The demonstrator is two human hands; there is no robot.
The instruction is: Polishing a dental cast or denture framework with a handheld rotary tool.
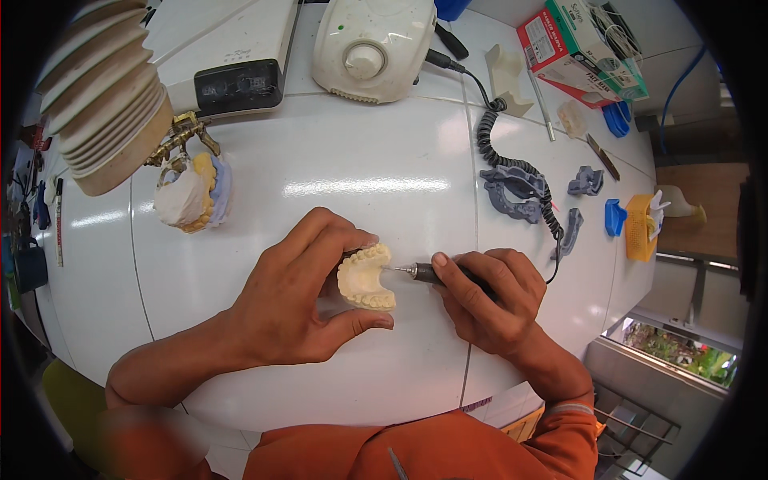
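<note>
A cream-coloured dental cast [366, 278], horseshoe-shaped with a row of teeth along its rim, is gripped in my left hand [300, 292]. Thumb and fingers hold it by its outer sides, tilted above the white table. My right hand [498, 298] holds a black rotary handpiece [426, 274] like a pen. Its thin metal bur points left at the inner side of the cast's open arch; whether the tip touches cannot be told. A coiled black cord [490, 132] leads from the handpiece to a cream control box [373, 50] with a round knob.
A ribbed suction hose [108, 96] hangs at upper left above an articulator [186, 136] bearing plaster casts [192, 196]. Grey impression pieces [516, 192] lie right of the hands. Farther right stand a yellow basket [640, 226] and red-green boxes [580, 52].
</note>
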